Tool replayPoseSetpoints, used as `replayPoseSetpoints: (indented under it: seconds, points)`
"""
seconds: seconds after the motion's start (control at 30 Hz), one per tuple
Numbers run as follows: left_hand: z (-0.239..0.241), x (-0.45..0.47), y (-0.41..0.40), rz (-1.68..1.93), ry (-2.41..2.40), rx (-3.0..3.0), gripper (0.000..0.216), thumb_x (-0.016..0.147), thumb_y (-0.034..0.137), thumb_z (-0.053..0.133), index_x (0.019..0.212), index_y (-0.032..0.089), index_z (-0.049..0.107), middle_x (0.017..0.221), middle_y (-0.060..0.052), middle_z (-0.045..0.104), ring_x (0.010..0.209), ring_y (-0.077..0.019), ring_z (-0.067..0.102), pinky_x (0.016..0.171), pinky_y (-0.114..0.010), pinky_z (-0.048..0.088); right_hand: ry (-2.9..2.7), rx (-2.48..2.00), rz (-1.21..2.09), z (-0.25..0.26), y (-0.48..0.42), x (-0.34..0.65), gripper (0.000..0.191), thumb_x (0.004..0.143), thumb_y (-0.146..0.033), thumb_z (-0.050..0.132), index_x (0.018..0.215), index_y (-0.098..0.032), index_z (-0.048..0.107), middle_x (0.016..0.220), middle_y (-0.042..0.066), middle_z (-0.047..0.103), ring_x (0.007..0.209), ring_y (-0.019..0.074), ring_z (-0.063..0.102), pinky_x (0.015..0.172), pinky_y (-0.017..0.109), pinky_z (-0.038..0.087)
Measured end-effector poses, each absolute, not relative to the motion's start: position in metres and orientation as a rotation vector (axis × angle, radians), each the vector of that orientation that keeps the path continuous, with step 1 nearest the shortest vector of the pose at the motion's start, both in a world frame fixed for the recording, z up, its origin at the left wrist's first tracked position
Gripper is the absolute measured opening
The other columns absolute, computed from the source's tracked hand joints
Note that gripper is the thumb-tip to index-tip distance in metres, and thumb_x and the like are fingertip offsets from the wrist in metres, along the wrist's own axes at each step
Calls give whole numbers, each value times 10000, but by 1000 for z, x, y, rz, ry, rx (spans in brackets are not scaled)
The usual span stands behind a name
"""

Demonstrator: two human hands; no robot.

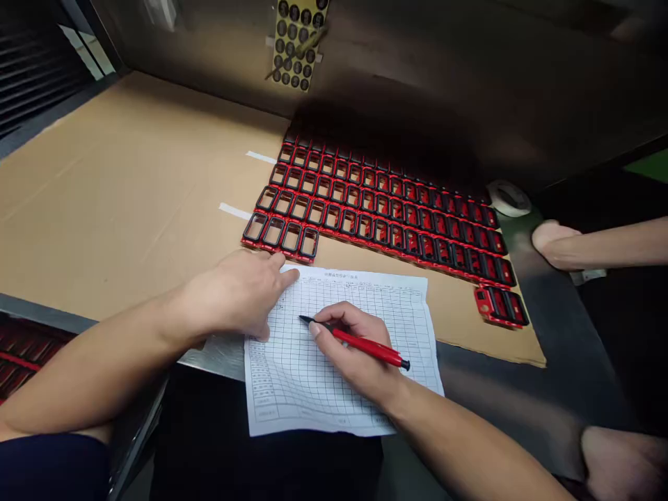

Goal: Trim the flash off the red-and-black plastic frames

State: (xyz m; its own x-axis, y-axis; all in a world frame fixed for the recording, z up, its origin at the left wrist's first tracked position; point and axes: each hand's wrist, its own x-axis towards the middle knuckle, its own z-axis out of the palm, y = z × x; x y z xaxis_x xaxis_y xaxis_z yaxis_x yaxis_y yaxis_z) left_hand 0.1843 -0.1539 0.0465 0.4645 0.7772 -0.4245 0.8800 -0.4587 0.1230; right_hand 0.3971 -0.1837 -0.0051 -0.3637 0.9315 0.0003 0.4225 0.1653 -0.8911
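Note:
A printed form sheet with a grid (396, 316) lies at the near edge of the bench, part of it hanging over. My right hand (349, 348) is closed on a red pen (365, 343), whose black tip touches the upper left part of the grid. My left hand (237, 292) rests flat on the sheet's left edge with the fingers stretched out, holding the paper down. Just beyond my left fingertips start the rows of red and black rectangular frames (376, 209).
The frames lie in several rows on a brown cardboard sheet (115, 188); two more frames (502, 306) sit apart at the right. A tape roll (509, 197) stands behind. Another person's arm (600, 243) reaches in from the right. A card of dark dots (296, 42) hangs on the back wall.

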Motion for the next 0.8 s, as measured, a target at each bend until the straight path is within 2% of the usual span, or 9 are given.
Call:
replayPoseSetpoints:
  seconds: [0.13, 0.3, 0.63, 0.8]
  points:
    - [45, 185, -153, -417, 1390, 2433, 730, 644, 465, 788, 1264, 163, 551, 1213, -168, 615, 1081, -371, 639, 874, -453, 517, -1917, -1177, 1051, -6, -185, 389, 25, 808, -216, 680, 803, -195, 691, 676, -7, 689, 558, 120, 615, 539, 233, 503]
    - [46, 188, -153, -416, 1397, 2445, 685, 682, 521, 768, 1220, 145, 575, 1186, -167, 627, 1078, -350, 634, 877, -426, 508, -1934, -1184, 1065, -6, -185, 387, 41, 820, -206, 689, 780, -200, 693, 654, -20, 688, 546, 110, 613, 532, 223, 491]
    - [48, 191, -151, -450, 1372, 2467, 575, 778, 483, 692, 1213, 124, 581, 1180, -154, 624, 1084, -312, 625, 901, -389, 496, -1980, -1158, 952, -5, -187, 391, 34, 797, -169, 672, 789, -201, 672, 659, -25, 681, 522, 105, 602, 521, 222, 498]
    - [48, 190, -150, -454, 1383, 2482, 474, 821, 382, 638, 1210, 118, 586, 1159, -163, 637, 1036, -308, 648, 855, -390, 511, -2022, -1114, 911, -6, -188, 396, 58, 817, -155, 664, 805, -211, 674, 684, -18, 693, 557, 118, 623, 547, 239, 504]
